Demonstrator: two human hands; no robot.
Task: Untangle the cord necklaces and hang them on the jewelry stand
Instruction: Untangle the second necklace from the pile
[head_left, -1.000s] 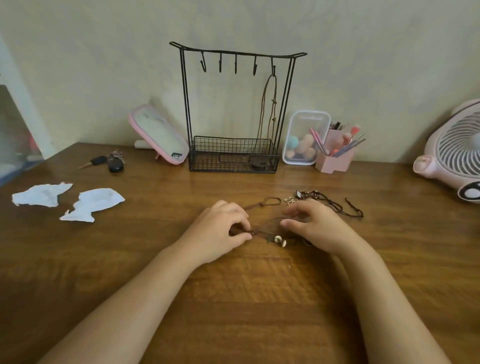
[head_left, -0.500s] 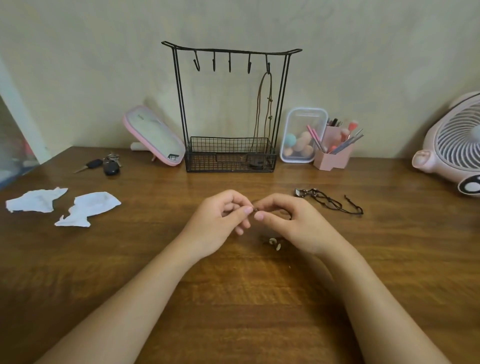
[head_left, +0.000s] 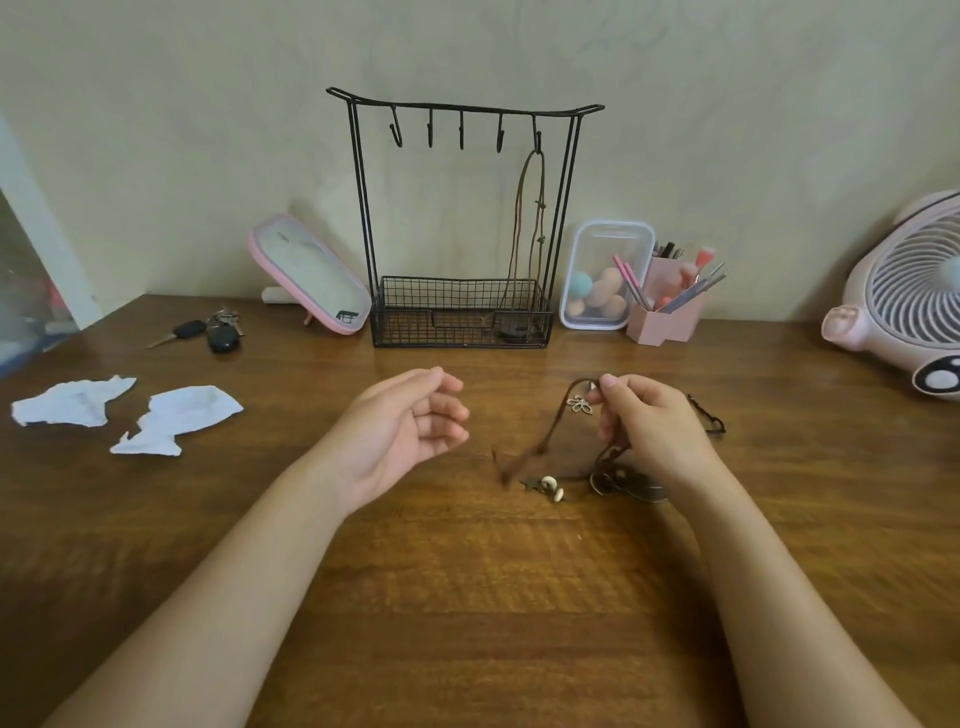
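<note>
The brown cord necklace hangs from the fingers of the right hand, pinched beside its flower charm, probably to lift it clear of the tangle on the table just below. The left hand waits well apart, loosely curled and empty. Beyond the fingers, the jewelry stand carries one hung necklace. A black cord is half hidden behind the right hand.
</note>
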